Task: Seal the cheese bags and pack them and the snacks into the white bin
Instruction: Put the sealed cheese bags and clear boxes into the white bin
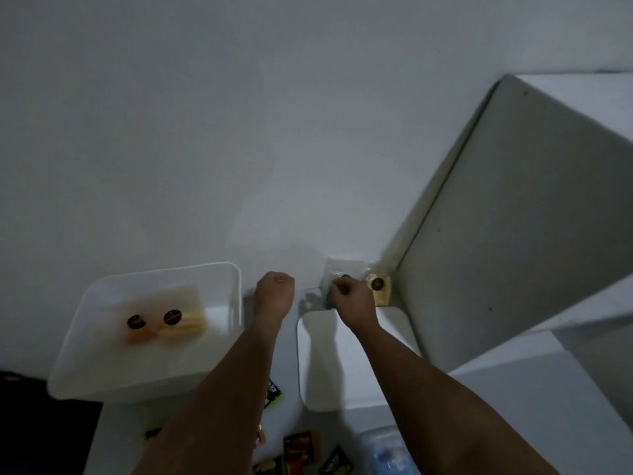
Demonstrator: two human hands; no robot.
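Note:
The white bin (pixel 236 289) stands at the left with two cheese bags (pixel 164 323) lying inside it, orange and yellow cheese with dark round labels. My left hand (pixel 275 291) is a closed fist just right of the bin's far corner, holding nothing that I can see. My right hand (pixel 352 299) pinches the clear plastic cheese bag (pixel 344 267) against the wall corner. Yellow cheese with a dark label (pixel 378 286) shows just right of that hand. Several snack packets (pixel 301 447) lie on the table near the bottom edge, partly hidden by my forearms.
A white lid or tray (pixel 322 371) lies flat under my right forearm. A white wall panel (pixel 513 234) rises at the right. A blue-and-clear container (pixel 387 450) sits at the bottom. A dark area (pixel 41 433) marks the table's left edge.

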